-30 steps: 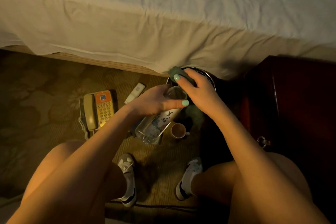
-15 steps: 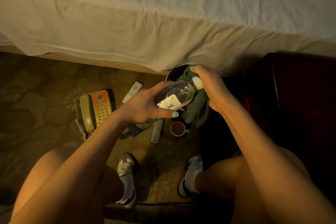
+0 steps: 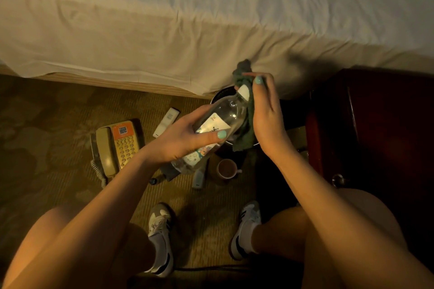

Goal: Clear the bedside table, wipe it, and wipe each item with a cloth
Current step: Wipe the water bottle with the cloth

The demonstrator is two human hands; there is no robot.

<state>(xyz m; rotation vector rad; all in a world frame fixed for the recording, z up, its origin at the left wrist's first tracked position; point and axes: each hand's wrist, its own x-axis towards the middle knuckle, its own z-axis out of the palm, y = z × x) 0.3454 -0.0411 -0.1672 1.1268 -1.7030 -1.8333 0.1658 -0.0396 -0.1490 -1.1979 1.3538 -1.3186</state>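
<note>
Left hand (image 3: 178,139) grips the clear plastic bottle (image 3: 223,117), cap toward one o'clock, so right hand (image 3: 267,122), clutching green cloth (image 3: 244,81), wipes it.

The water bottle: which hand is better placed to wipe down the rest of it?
Right. The right hand holds the green cloth against the neck of the bottle, so it can probably slide down the body. The left hand grips the labelled middle, steadying it.
</note>
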